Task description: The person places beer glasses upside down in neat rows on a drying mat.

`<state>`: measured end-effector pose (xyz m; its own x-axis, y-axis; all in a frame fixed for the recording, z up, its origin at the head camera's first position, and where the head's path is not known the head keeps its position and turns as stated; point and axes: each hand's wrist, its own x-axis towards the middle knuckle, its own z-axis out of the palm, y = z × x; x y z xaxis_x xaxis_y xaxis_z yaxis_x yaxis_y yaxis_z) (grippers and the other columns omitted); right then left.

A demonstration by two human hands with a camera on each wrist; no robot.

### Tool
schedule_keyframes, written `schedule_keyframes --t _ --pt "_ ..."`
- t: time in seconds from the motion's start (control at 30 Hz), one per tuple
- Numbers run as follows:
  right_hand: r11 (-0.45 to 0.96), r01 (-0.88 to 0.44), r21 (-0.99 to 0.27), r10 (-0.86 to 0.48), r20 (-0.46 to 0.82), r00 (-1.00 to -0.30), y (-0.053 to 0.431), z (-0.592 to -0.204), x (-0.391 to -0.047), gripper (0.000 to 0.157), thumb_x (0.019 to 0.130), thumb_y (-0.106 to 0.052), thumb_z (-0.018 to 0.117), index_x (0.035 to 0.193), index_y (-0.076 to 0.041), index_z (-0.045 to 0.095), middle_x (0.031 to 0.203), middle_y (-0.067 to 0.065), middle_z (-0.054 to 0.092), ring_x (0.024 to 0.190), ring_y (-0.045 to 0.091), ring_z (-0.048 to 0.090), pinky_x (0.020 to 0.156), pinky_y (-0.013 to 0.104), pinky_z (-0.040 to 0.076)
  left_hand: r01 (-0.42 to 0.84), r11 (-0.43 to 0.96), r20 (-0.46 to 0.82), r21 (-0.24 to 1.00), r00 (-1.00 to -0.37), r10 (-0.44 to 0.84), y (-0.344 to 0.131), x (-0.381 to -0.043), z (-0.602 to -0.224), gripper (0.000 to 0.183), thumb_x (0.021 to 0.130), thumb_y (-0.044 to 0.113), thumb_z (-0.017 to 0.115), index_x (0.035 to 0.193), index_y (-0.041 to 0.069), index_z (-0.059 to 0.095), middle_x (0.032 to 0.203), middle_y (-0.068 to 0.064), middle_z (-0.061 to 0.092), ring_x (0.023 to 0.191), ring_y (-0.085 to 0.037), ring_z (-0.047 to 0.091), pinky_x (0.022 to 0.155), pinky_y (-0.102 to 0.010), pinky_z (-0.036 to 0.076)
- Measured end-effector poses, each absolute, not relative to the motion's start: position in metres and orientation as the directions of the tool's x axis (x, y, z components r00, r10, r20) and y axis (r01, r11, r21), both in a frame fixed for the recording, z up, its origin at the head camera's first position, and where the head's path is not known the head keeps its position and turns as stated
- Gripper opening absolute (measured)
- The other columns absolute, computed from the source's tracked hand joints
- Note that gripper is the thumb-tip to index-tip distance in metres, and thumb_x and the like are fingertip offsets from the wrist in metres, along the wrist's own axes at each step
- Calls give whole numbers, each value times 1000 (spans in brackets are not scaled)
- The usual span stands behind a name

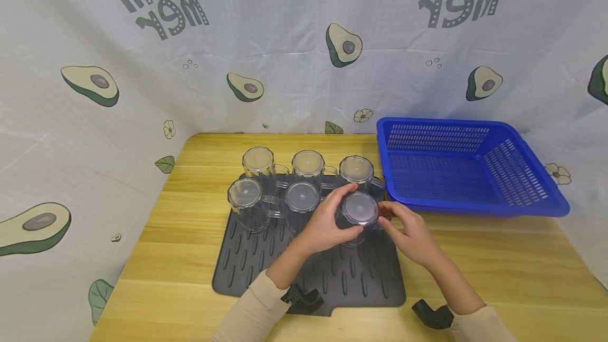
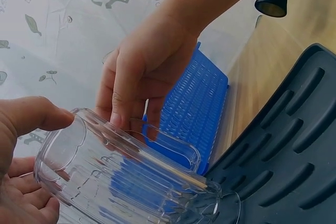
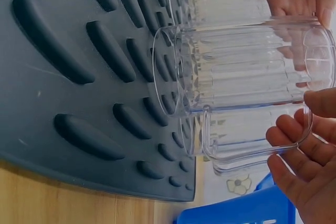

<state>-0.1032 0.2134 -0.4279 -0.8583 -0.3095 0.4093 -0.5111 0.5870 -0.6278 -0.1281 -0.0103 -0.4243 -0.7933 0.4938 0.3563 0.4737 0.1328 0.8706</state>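
A clear faceted mug (image 1: 359,209) is upside down over the front right part of a dark ridged drying mat (image 1: 332,300). My left hand (image 1: 328,228) grips it around the base, thumb on the near side and fingers on the far side. On its right, my right hand (image 1: 410,234) holds the mug's handle (image 3: 252,153) between thumb and fingers. Whether the mug's rim touches the mat, I cannot tell. Several more clear mugs stand upside down in two rows, including one (image 1: 302,198) left of my left hand and one (image 1: 356,169) behind the held mug.
A blue plastic basket (image 1: 475,206) with slotted walls stands at the back right of the wooden table (image 1: 157,257). Behind it hangs a white curtain (image 1: 294,25) with avocado prints. Wooden tabletop borders the mat on its left, right and front.
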Motion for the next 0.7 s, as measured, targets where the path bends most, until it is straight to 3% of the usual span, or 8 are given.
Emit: schedule_keyframes --t 0.13,0.37,0.7 --pt "582 -525 -620 -315 424 -849 214 -429 -104 32 89 5 66 120 5 62 108 11 67 96 28 64 79 34 55 475 127 360 871 -792 493 -12 -128 -423 80 81 7 75 149 5 34 150 -11 39 136 -20 38 108 -36 37" --pt "565 -547 -618 -315 451 -835 215 -427 -105 31 89 4 65 120 5 61 110 13 67 98 30 63 89 8 41 478 125 365 870 -793 488 -13 -126 -419 79 81 8 75 149 3 35 150 -10 40 137 -19 37 108 -38 37" --pt "542 -605 -583 -305 534 -788 218 -424 -108 32 84 8 68 115 7 63 109 14 67 104 10 59 90 11 41 498 115 388 859 -781 489 -17 -122 -412 79 82 10 76 149 8 35 150 -7 40 139 -17 34 111 -38 33"
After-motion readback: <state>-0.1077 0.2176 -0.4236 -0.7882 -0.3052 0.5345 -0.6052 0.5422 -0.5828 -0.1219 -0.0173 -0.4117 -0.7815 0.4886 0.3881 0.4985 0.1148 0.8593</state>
